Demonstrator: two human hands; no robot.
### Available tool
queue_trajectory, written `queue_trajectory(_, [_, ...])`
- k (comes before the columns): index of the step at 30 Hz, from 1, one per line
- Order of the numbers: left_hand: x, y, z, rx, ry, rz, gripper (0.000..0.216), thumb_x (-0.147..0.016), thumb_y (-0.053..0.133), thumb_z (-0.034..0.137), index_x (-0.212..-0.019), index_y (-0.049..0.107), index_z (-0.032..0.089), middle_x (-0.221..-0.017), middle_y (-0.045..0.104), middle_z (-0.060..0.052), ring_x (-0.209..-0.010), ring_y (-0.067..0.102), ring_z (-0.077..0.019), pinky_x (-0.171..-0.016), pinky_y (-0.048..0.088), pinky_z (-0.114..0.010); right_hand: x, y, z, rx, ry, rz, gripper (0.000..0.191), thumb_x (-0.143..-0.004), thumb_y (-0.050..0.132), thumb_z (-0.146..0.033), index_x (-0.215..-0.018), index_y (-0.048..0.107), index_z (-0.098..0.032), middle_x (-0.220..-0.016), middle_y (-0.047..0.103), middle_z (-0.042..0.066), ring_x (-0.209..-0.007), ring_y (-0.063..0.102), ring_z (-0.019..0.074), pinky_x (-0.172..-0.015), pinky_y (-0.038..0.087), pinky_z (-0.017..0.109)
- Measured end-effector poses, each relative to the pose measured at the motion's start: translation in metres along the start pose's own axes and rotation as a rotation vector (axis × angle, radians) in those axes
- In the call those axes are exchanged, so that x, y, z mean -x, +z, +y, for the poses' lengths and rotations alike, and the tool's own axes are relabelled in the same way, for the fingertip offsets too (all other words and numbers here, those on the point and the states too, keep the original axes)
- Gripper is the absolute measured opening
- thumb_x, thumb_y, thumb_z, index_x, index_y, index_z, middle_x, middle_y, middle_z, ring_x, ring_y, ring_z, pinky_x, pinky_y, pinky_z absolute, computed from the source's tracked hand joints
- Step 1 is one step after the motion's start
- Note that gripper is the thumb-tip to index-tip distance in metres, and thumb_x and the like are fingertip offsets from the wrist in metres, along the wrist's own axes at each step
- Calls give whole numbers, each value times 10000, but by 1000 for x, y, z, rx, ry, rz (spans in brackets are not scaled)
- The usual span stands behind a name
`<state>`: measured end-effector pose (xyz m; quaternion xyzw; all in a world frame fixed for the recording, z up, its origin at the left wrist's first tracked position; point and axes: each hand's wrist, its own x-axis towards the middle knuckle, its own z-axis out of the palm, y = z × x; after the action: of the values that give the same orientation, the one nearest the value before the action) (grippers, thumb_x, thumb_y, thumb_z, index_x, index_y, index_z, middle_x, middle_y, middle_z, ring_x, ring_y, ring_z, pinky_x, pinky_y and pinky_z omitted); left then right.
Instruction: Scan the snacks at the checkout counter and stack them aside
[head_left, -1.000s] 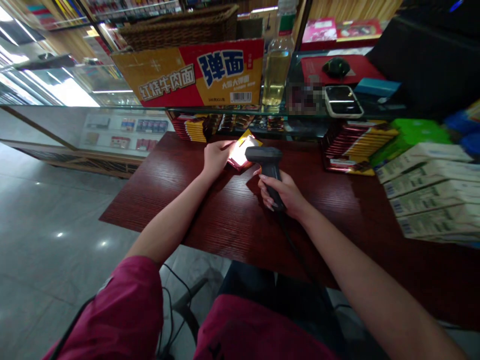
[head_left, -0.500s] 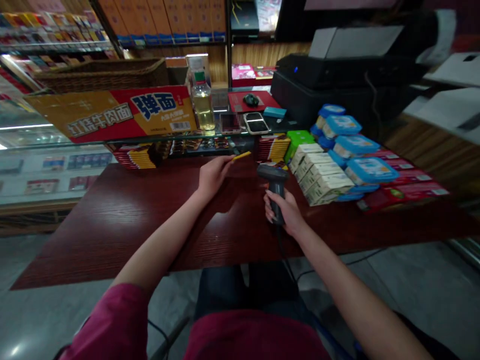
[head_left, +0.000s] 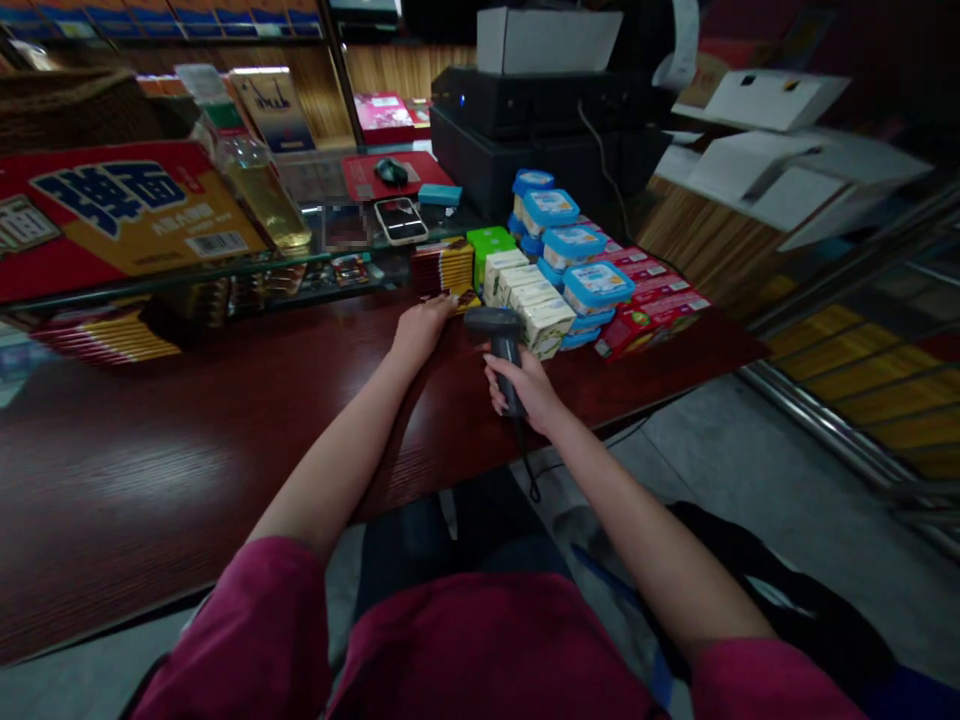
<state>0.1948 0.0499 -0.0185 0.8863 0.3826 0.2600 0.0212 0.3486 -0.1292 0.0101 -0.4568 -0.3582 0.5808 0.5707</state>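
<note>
My right hand (head_left: 531, 388) is wrapped round the handle of a black barcode scanner (head_left: 501, 335), which stays upright over the table with its cord hanging down. My left hand (head_left: 421, 328) reaches forward over the wood, fingers closed at a thin yellow and brown snack packet (head_left: 466, 301); the fingertips are partly hidden. Just behind that packet stands a row of similar red-brown and yellow packets (head_left: 444, 268). Beside them, to the right, are a green pack (head_left: 489, 241) and a row of pale cartons (head_left: 536, 308).
Blue-lidded tubs (head_left: 598, 285) and red boxes (head_left: 652, 305) stand at the right. More packets (head_left: 112, 335) lie at the left. A glass shelf above holds a phone (head_left: 401, 220), a bottle (head_left: 262, 195) and a noodle carton (head_left: 150, 215). A black machine (head_left: 525, 145) stands behind.
My view has turned to the right. My left hand has carried the thin yellow packet rightward to the packet row. The right hand keeps the scanner, now nearer the left hand.
</note>
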Motion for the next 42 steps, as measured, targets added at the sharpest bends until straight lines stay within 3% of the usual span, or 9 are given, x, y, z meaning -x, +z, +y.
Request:
queue_trajectory(6, [17,-13,-19,189,59,33,490,-1014,566,124,-1492,633,212,-1550,642,-119,-1520,544,-241,-1283,441,-446,-2,9,1,10,14,-11,492,-748,826,-458,-1100,558,-243,-627,556,-120,-357,442,72,-338,388,215])
queue_trajectory(11, [68,-64,-80,88,1,167,480,-1035,497,163,-1484,644,246,-1534,661,-74,-1497,570,-223,-1288,439,-451,-22,41,10,9,34,-98,485,-745,833,-456,-1079,561,-234,-622,554,-113,-362,439,76,-336,374,222])
queue_trajectory(19, [193,-181,-209,-251,-408,544,509,-1049,505,252,-1551,573,300,-1664,529,-44,-1613,405,-249,-1358,311,-507,-76,138,43,-19,149,-393,464,-791,836,-430,-1113,574,-221,-641,577,-98,-388,440,74,-356,377,217])
queue_trajectory(22, [223,-205,-242,-328,-571,639,574,-1058,482,228,-1631,460,250,-1728,439,-43,-1660,301,-266,-1376,248,-532,-92,177,52,-39,162,-483,450,-804,838,-415,-1114,579,-218,-646,582,-91,-390,435,72,-360,378,217])
queue_trajectory(25, [233,-211,-264,-324,-720,663,563,-1057,480,208,-1619,466,234,-1736,423,-52,-1674,258,-287,-1364,229,-570,-99,206,60,-54,178,-535,467,-789,849,-413,-1114,575,-220,-655,586,-89,-391,437,72,-360,379,218])
queue_trajectory(29, [233,-209,-273,-338,-748,605,415,-1031,532,205,-1415,661,295,-1649,548,-42,-1658,309,-285,-1348,225,-587,-98,219,68,-55,192,-572,478,-807,840,-423,-1142,576,-205,-678,582,-84,-401,442,71,-357,384,223])
queue_trajectory(33, [233,-214,-263,-343,-670,651,272,-1010,605,211,-1221,755,296,-1504,689,-41,-1569,471,-279,-1312,320,-535,-94,213,69,-52,179,-577,470,-840,822,-420,-1177,575,-204,-697,575,-87,-402,440,68,-356,397,225])
queue_trajectory(37, [223,-215,-238,-227,-549,684,207,-1018,637,250,-1143,798,284,-1253,817,-33,-1262,719,-244,-1167,503,-415,-91,208,66,-79,155,-591,504,-844,806,-520,-1165,571,-210,-712,575,-85,-390,460,75,-334,403,230])
queue_trajectory(42, [192,-186,-194,78,-566,720,192,-990,702,295,-1111,839,235,-1111,851,-20,-1054,790,-201,-984,593,-299,-86,203,61,-90,109,-625,539,-890,729,-643,-1170,567,-212,-752,599,-67,-413,497,85,-351,459,250])
